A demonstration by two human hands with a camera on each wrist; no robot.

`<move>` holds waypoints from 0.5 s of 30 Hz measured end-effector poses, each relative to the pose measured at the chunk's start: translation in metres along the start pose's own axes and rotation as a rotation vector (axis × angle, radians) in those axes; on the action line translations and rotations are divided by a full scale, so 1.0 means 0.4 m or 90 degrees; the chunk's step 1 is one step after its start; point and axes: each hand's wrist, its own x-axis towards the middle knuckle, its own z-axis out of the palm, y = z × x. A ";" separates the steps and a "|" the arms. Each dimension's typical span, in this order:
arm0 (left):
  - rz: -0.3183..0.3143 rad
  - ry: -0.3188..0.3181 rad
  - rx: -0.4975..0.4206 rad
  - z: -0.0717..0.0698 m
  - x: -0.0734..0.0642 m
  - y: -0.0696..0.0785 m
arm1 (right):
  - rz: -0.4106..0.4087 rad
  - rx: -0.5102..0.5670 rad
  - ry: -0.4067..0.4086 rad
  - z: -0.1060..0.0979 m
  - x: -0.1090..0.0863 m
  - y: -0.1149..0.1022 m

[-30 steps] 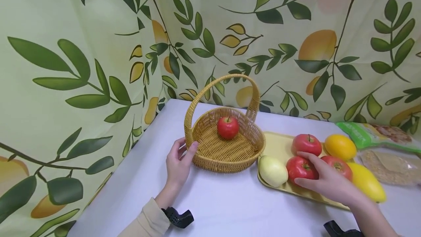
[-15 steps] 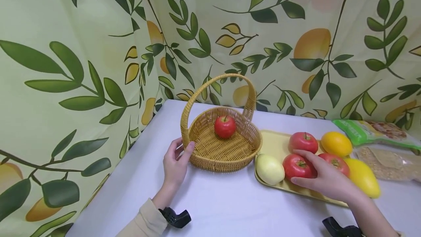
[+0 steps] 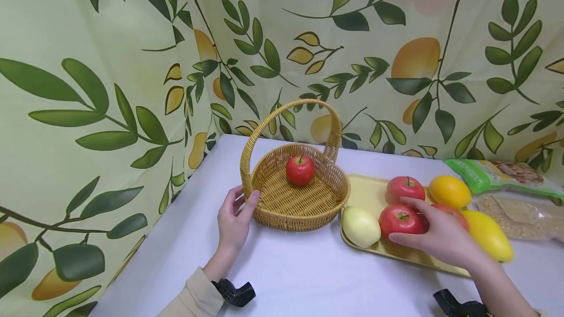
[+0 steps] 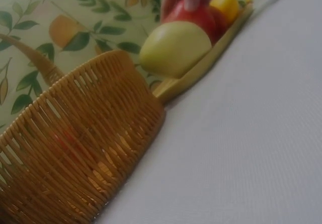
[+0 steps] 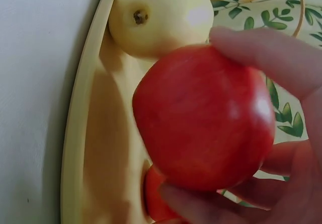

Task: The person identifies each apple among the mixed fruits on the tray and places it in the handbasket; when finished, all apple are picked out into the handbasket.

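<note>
My left hand (image 3: 234,221) grips the near left side of a woven basket (image 3: 286,221) at the foot of its handle, thumb over the rim and fingers behind. Inside the basket lies a red apple (image 3: 300,170). On the right, my right hand (image 3: 445,234) holds another red apple (image 3: 400,221) between thumb and fingers, over a yellow tray (image 3: 367,187). The right wrist view shows this apple (image 5: 204,118) close up, with a pale yellow pear (image 5: 161,17) beside it. Slats of the basket (image 4: 75,148) fill the lower left of the left wrist view.
Also on the tray are two more red apples, one at the back (image 3: 404,189) and one partly behind my hand, an orange-yellow fruit (image 3: 449,192) and a yellow mango (image 3: 489,236). Two plastic packages, one green (image 3: 480,175), one clear (image 3: 515,216), lie far right. Patterned cloth hangs behind.
The head view has shifted slightly, so things sit a little further left. My right fingers have shifted on the apple and now cover more of the apple behind. My left hand keeps its grip.
</note>
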 end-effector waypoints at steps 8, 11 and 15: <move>-0.004 -0.001 -0.011 0.000 -0.003 0.006 | -0.007 0.041 0.032 -0.006 0.002 0.003; -0.003 -0.002 -0.014 0.000 -0.003 0.006 | 0.004 0.078 0.032 -0.007 0.004 0.003; -0.003 -0.003 -0.014 0.000 -0.001 0.005 | 0.022 0.144 0.026 -0.008 0.003 0.000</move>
